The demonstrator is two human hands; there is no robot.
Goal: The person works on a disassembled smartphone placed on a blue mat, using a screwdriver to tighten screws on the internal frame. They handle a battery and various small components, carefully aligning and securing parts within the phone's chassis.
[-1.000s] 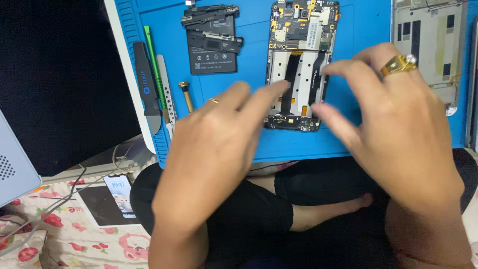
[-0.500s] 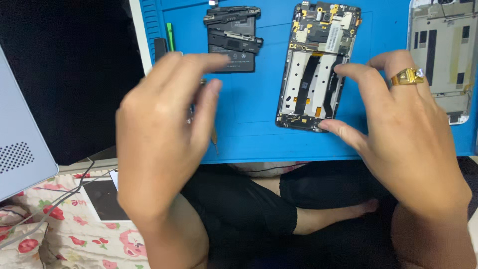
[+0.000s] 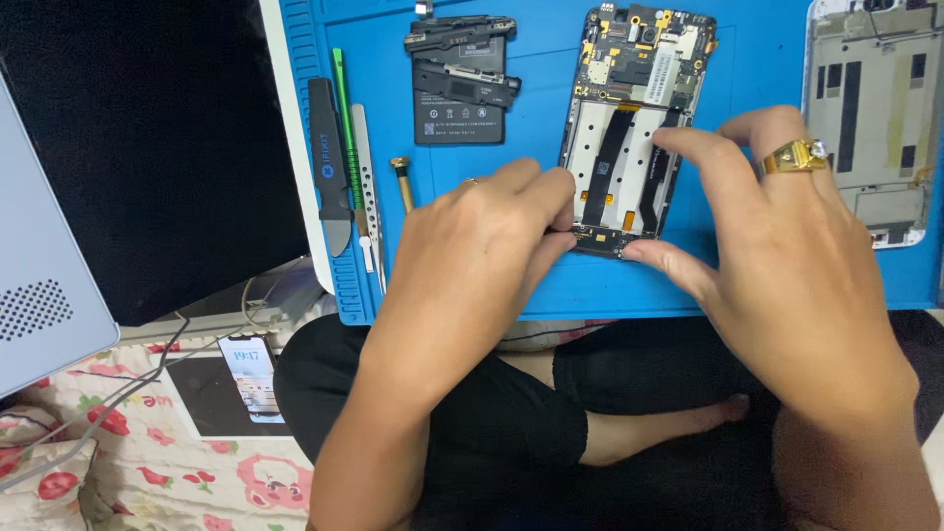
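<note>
Fingertips of the left hand (image 3: 472, 246) and right hand (image 3: 787, 256) pinch the opened phone (image 3: 629, 128) by its lower edge on the blue mat (image 3: 767, 49). Likely light, rigid and fragile; bare frame edges seem safest to grip.

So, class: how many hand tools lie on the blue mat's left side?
4, side by side: a black pry tool, a green stick, a metal spudger, and a brass-tipped driver by the left hand, which may hide more.
</note>
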